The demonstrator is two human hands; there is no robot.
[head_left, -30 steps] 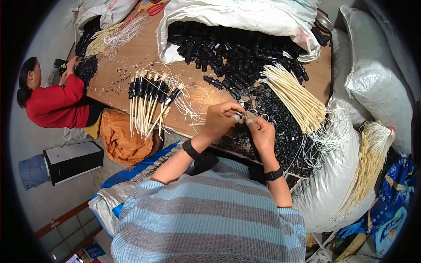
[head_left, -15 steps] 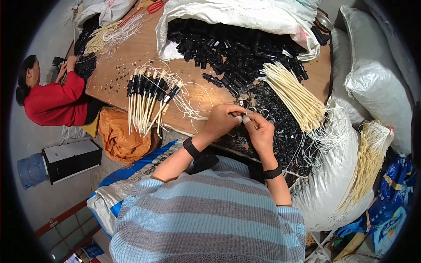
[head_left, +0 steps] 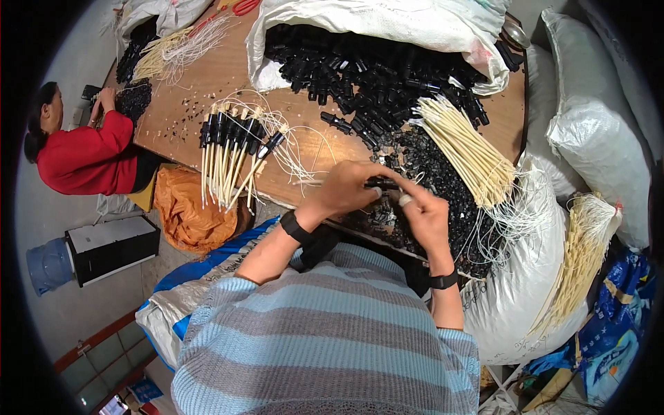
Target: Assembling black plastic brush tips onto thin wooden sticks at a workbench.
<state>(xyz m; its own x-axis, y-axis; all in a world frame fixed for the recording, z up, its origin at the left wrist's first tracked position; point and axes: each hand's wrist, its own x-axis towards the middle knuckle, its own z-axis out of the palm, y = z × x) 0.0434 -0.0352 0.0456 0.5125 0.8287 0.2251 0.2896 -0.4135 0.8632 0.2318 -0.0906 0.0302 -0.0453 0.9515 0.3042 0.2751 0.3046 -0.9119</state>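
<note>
In front of my chest, at the table's near edge, my left hand (head_left: 344,188) is closed around a black plastic tube fitting (head_left: 382,183). A pale stick (head_left: 308,182) juts out on the left side of that hand. My right hand (head_left: 427,213) grips the fitting's right end, its index finger along the top and its thumb, wrapped in white, below. Fingers partly hide the fitting. Left of my hands lie finished-looking pale sticks (head_left: 220,176) with black fittings and white strings. Beneath and right of my hands spreads a pile of small black parts (head_left: 443,176).
A white sack (head_left: 373,17) spills black fittings (head_left: 346,76) across the table (head_left: 187,131). A bundle of pale sticks (head_left: 470,155) lies at right, beside full white sacks (head_left: 588,104). At far left another person in red (head_left: 86,155) works. An orange bag (head_left: 190,214) stands below the table.
My right hand has moved slightly right and down, and my left hand slightly left. More of the black fitting now shows between them, and a pale stick shows beside my left hand.
</note>
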